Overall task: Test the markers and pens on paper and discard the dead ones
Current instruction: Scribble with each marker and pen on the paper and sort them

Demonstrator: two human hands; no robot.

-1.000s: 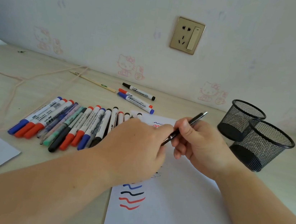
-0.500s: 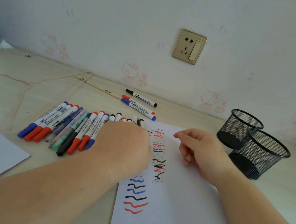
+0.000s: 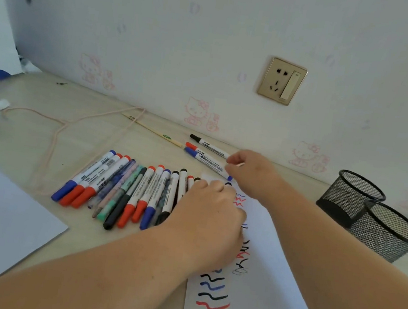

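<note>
Head view: wooden desk (image 3: 31, 137), papered wall (image 3: 185, 48).

The pale wooden table (image 3: 32, 131) carries a row of markers (image 3: 125, 190) at centre, scribbled paper (image 3: 270, 292) lower right, two mesh cups (image 3: 371, 217) at right.

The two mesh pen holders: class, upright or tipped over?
Upright. Both mesh pen holders stand on the desk, round openings facing up.
</note>
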